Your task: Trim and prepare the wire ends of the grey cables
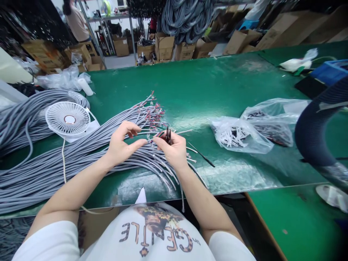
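Note:
A bundle of grey cables (pixel 108 127) lies across the bench, and many of its ends are stripped to thin red, black and white wires (pixel 155 115). Over the bundle, my left hand (pixel 123 142) is open, thumb stretched out and fingers bent, with a gap between them. My right hand (pixel 175 149) is closed around small dark cutters (pixel 168 136), whose tips point away from me. Its thumb and forefinger are also at the coloured wires of one cable end. Whether they pinch those wires is too small to tell. More cable ends (pixel 170 181) hang below my right hand.
A small white fan (pixel 67 117) stands on the cables at left, near a coiled cable stack (pixel 49 98). At right lie clear bags of small parts (pixel 233 134), a thin black tool (pixel 202 155) and a thick dark hose (pixel 312 123). Cardboard boxes (pixel 164 47) and a person (pixel 76 21) are beyond the bench.

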Demonstrator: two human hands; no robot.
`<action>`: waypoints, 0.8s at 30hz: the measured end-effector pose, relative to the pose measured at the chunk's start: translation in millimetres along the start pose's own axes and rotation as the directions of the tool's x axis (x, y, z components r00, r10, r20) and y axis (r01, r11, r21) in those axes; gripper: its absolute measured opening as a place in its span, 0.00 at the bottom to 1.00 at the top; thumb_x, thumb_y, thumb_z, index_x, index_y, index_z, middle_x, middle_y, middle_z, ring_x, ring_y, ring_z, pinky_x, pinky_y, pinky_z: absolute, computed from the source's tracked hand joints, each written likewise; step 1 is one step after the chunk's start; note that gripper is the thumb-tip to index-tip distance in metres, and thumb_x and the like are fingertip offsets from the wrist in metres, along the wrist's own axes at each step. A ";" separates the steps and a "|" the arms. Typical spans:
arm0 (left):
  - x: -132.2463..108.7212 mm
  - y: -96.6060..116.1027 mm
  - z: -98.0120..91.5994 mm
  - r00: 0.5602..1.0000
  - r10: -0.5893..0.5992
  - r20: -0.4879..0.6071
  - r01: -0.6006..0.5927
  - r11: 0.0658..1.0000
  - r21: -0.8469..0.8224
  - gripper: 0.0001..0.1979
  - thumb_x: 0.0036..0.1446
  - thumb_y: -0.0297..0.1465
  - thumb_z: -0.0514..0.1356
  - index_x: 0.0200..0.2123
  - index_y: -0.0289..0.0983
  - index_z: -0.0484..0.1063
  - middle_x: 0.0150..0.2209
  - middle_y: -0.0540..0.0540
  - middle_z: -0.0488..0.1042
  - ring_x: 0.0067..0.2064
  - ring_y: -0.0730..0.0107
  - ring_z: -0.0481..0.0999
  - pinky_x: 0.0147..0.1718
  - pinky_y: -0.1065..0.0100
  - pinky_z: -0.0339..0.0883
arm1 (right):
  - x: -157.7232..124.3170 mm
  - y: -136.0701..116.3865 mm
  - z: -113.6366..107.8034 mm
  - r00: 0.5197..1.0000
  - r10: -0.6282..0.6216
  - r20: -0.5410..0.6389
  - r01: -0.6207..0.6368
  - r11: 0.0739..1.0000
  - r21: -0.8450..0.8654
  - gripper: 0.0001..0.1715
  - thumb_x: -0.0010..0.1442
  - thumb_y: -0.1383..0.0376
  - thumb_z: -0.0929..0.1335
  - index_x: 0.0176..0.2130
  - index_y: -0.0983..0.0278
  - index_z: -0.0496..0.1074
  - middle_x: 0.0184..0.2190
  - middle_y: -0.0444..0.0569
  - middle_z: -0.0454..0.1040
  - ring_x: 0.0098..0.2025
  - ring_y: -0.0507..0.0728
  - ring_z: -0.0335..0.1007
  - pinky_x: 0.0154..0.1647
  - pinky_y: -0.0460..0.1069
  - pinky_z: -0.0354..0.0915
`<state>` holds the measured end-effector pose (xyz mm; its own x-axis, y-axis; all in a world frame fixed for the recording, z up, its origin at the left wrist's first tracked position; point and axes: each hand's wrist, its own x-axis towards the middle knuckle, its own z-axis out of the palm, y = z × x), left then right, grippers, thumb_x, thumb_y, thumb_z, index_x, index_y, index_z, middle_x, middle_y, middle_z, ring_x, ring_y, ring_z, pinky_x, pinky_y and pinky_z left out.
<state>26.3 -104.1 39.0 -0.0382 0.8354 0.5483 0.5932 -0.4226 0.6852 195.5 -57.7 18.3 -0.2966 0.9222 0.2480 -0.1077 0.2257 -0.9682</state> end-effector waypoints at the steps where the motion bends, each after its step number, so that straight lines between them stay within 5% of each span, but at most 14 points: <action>1: 0.9 4.2 -0.4 0.997 0.066 0.048 -0.069 0.996 0.059 0.13 0.48 0.33 0.67 0.36 0.36 0.69 0.35 0.47 0.72 0.35 0.72 0.70 0.32 0.71 0.64 | 0.7 -1.2 2.0 1.000 -0.003 0.011 0.002 1.000 0.024 0.13 0.50 0.59 0.71 0.23 0.64 0.68 0.17 0.39 0.64 0.21 0.48 0.56 0.23 0.44 0.56; 5: 3.7 15.8 8.8 0.979 0.121 0.164 -0.148 0.975 0.166 0.08 0.52 0.32 0.64 0.30 0.35 0.69 0.28 0.50 0.72 0.30 0.75 0.69 0.29 0.73 0.63 | 2.9 -5.4 6.5 0.999 -0.053 0.008 0.051 0.993 0.108 0.14 0.49 0.62 0.72 0.21 0.64 0.65 0.19 0.38 0.63 0.23 0.47 0.56 0.27 0.44 0.57; 12: 6.1 20.7 13.3 0.976 -0.158 0.152 0.167 0.985 -0.051 0.07 0.49 0.32 0.65 0.26 0.34 0.73 0.24 0.50 0.75 0.25 0.76 0.70 0.27 0.74 0.65 | 2.9 -3.9 -0.5 0.997 0.039 0.073 -0.053 0.978 0.204 0.14 0.46 0.60 0.73 0.23 0.64 0.67 0.20 0.39 0.65 0.21 0.46 0.56 0.23 0.43 0.56; 18: 6.3 18.0 8.7 0.900 -0.386 0.201 0.432 0.853 -0.293 0.12 0.41 0.36 0.70 0.23 0.32 0.76 0.22 0.49 0.74 0.24 0.75 0.70 0.26 0.72 0.65 | 5.5 3.6 -0.5 0.983 0.106 0.149 -0.150 0.935 0.320 0.15 0.44 0.57 0.75 0.24 0.65 0.70 0.16 0.39 0.66 0.16 0.45 0.57 0.16 0.42 0.53; 24: 4.0 17.0 11.4 0.846 -0.501 0.182 0.526 0.731 -0.436 0.14 0.35 0.35 0.72 0.21 0.32 0.75 0.21 0.49 0.74 0.23 0.75 0.69 0.26 0.71 0.66 | 7.9 2.9 5.5 0.976 0.132 0.173 -0.193 0.895 0.402 0.16 0.43 0.56 0.75 0.23 0.66 0.72 0.13 0.40 0.67 0.13 0.44 0.54 0.12 0.41 0.48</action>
<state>45.4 -104.0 47.4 -0.1832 0.9825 0.0341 0.0632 -0.0229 0.9977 187.6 -51.5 17.7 -0.4683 0.8754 0.1196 -0.4205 -0.1018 -0.9016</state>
